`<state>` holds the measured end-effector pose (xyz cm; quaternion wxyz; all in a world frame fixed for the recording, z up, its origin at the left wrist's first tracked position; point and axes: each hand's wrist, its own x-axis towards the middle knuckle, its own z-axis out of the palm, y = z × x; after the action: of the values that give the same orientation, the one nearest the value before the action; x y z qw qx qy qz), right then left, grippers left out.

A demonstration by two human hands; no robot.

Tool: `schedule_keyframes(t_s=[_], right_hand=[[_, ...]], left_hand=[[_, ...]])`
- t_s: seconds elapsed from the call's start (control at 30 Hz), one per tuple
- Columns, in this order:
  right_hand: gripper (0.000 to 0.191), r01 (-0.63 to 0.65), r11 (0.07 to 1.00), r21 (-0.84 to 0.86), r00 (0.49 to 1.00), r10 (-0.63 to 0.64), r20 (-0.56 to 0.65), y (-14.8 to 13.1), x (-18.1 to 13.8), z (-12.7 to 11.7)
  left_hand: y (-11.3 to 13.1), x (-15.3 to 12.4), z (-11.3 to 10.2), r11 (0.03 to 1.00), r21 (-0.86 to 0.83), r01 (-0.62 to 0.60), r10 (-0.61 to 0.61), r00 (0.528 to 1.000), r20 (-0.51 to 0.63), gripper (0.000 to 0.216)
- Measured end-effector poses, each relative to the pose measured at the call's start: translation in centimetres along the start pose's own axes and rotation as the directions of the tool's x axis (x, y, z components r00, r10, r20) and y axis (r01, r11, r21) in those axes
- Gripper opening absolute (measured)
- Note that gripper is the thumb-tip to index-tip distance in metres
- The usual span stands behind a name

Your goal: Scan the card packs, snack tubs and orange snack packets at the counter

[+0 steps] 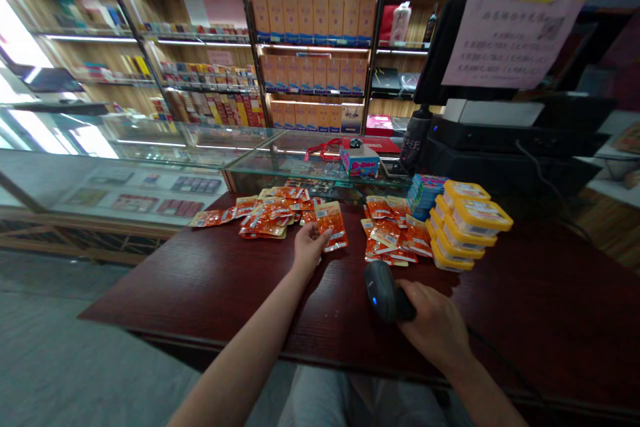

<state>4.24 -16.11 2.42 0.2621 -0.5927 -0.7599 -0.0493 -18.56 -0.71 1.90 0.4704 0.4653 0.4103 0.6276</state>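
Note:
My left hand (310, 243) grips an orange snack packet (331, 223) by its lower left edge, thumb on its face, just above the dark wooden counter (215, 293). In my right hand (433, 317) is a black barcode scanner (383, 290) with a lit blue light, its head tilted toward the packets. To the left lies a loose heap of similar orange packets (267, 213). A second pile of orange packets (393, 230) sits beyond the scanner. The print on the packets is too small to read.
Yellow-lidded tubs (463, 227) are stacked right of the second pile, beside a stack of small blue packs (425, 195). A colourful box (360, 161) stands on the glass display case (295, 153). A black monitor (433, 53) bears a paper sign. The scanner's cable (505, 360) trails right.

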Motion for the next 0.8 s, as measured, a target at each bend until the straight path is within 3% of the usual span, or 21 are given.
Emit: schedule_keyframes(t_s=[0.17,0.3,0.4,0.47,0.53,0.63,0.7,0.8], right_hand=[[0.034,0.031,0.999,-0.042,0.998,-0.033,-0.046,1.5,-0.9,1.2],[0.032,0.0,1.0,-0.014,0.997,-0.001,-0.072,1.4,-0.8,1.3],[0.031,-0.016,1.0,-0.004,0.996,0.016,-0.083,1.3,-0.7,1.3],[0.032,-0.016,1.0,0.0,0.996,0.016,-0.087,1.3,-0.8,1.3],[0.031,-0.02,1.0,0.007,0.996,0.02,-0.092,1.3,-0.9,1.3],[0.03,-0.026,1.0,0.016,0.995,0.027,-0.099,1.5,-0.9,1.3],[0.031,-0.026,0.999,0.019,0.995,0.028,-0.1,1.6,-0.9,1.3],[0.031,-0.028,0.999,0.018,0.995,0.029,-0.098,1.6,-0.8,1.3]], left_hand=[[1.0,0.2,0.9,0.985,0.027,0.169,-0.171,0.979,0.107,0.036],[1.5,0.4,3.2,0.922,-0.023,0.387,-0.364,0.887,0.285,0.028],[1.3,0.8,5.9,0.903,-0.004,0.429,-0.391,0.827,0.403,0.027],[0.8,1.1,7.7,0.919,0.054,0.391,-0.372,0.814,0.447,0.024],[0.2,1.4,9.4,0.936,0.147,0.319,-0.35,0.82,0.453,0.018],[-0.6,1.8,11.3,0.928,0.34,0.153,-0.277,0.893,0.355,0.017],[-1.0,1.9,12.1,0.892,0.449,0.057,-0.194,0.944,0.267,0.024],[-1.2,1.7,12.7,0.859,0.511,0.0,-0.126,0.969,0.212,0.028]])
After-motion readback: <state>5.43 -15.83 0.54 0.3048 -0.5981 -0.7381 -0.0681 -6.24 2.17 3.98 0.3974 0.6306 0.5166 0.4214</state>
